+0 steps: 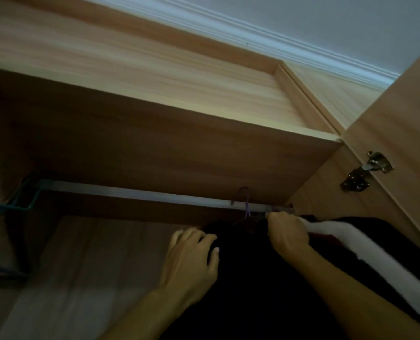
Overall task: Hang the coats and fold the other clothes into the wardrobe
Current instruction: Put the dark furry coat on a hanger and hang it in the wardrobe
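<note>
I look up into the wooden wardrobe at its metal rail (135,193). A black coat (250,278) hangs from a purple hanger (246,204) hooked on the rail's right part. My left hand (191,256) grips the coat's left shoulder, fingers curled over the dark cloth. My right hand (286,233) is closed near the rail's right end, on the coat's collar or a hanger; what it holds is too dark to tell. To the right hangs a garment with a white band (346,241) and dark cloth.
Blue hangers (20,204) hang bunched at the rail's left end. A shelf board (155,148) lies just above the rail. The open door with a metal hinge (366,171) stands at the right. The rail's middle stretch is bare.
</note>
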